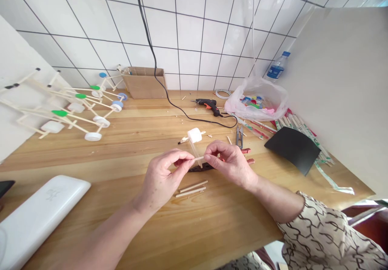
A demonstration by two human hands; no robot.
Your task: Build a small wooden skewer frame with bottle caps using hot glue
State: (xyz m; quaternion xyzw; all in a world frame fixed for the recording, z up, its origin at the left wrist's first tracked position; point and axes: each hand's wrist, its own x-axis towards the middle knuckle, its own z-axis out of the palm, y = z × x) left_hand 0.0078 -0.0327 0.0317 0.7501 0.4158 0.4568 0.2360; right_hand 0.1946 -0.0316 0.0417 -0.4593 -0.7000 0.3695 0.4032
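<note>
A left hand (163, 174) and a right hand (232, 165), fingers and thumbs pinched together, hold a thin stick (199, 158) between them above a wooden table (136, 140). Behind, a crumpled translucent bag (237, 100) holds colorful caps (254, 101); what the cardboard box (145, 88) contains is unclear. A curved black sheet (293, 148) lies nearby.

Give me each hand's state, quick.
Left hand: closed, fingers pinching one end of a small stick.
Right hand: closed, pinching the stick's other end.
</note>
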